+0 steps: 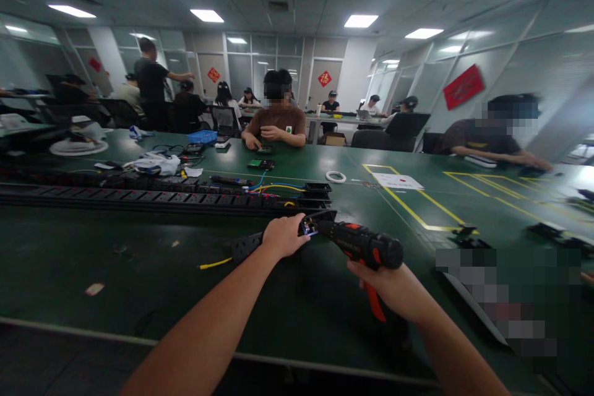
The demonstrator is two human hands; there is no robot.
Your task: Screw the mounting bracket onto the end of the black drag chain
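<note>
My left hand [284, 236] grips a short black power strip [245, 247] lying at a slant on the green table. A yellow wire [216, 263] sticks out of its left end. Past my fingers the strip's other end shows a shiny inner part. My right hand [378, 278] is wrapped round the handle of a black and orange cordless drill [364, 244]. The drill points left, its nose right at that end; whether it touches cannot be made out. Just beyond lies a row of long black power strips [153, 197], with coloured wires [266, 187] at their right ends.
A roll of white tape [335, 177], a paper sheet [398, 181] and yellow tape outlines [417, 213] lie beyond the drill. Black parts [471, 238] sit to the right. Across the table a co-worker [278, 124] handles a small part. A blue bin [202, 137] stands at far left.
</note>
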